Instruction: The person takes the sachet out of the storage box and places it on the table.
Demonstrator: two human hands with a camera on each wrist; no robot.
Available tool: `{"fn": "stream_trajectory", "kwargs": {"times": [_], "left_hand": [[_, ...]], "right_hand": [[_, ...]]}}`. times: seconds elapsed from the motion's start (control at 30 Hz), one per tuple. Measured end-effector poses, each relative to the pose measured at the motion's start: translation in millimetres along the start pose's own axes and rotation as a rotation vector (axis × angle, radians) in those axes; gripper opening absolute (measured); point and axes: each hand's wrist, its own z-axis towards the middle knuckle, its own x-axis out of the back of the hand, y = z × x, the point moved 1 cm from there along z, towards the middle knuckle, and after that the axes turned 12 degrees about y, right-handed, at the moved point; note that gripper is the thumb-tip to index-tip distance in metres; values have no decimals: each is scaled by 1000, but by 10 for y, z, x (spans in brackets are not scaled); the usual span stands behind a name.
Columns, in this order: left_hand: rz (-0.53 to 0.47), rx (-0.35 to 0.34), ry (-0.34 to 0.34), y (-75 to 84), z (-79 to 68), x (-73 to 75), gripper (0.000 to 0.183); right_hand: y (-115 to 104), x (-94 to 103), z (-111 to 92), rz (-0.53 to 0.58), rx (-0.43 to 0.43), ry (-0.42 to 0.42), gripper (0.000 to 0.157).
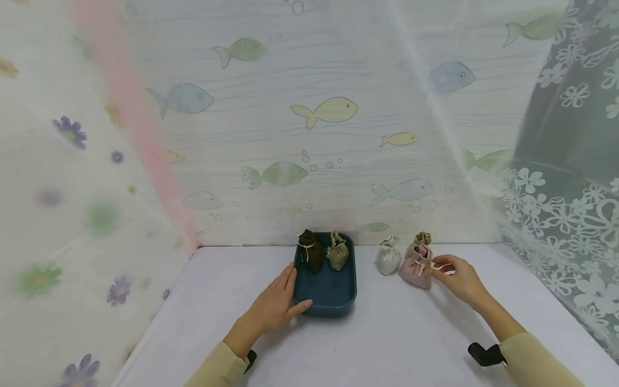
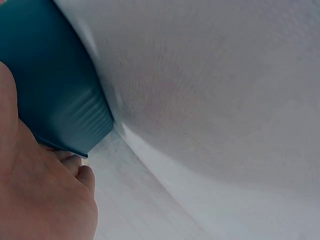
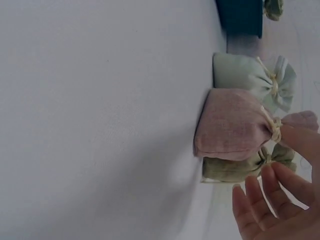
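Observation:
A dark teal tray [image 1: 325, 294] holds a dark brown drawstring pouch [image 1: 312, 255] and a beige drawstring pouch [image 1: 338, 255] in its far half. My left hand [image 1: 273, 302] rests against its left side, fingers extended and thumb at the near rim. On the right, my right hand [image 1: 456, 277] reaches to the tied neck of a pink pouch [image 3: 230, 122]. Its thumb touches the cream tie, while the other fingers stay spread apart from the thumb. Beside the pink pouch stands a pale mint pouch [image 1: 388, 257]; an olive-tan pouch [image 3: 225, 170] is partly hidden behind it.
A white cloth covers the table [image 1: 377, 344]. Behind it hangs a fish-print curtain [image 1: 333, 177], close to the tray and pouches. Floral sheets hang at both sides. A black strap piece [image 1: 485, 355] sticks out at my right sleeve.

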Motion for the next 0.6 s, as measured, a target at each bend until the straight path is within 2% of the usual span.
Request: {"fn": "stream_trajectory", "kwargs": {"times": [0.2,0.37,0.6], "left_hand": [[2,-8,9,-22,0,-18,100],[3,-3,5,-20,-1,-11,99],[10,16,-16,-9,4,-17,99]], "right_hand": [[-79,38,-126,-4,7,-3,38],[-223,19,-203,29,55,13,32],[-460,-57,-216,84,121,18,32]]}}
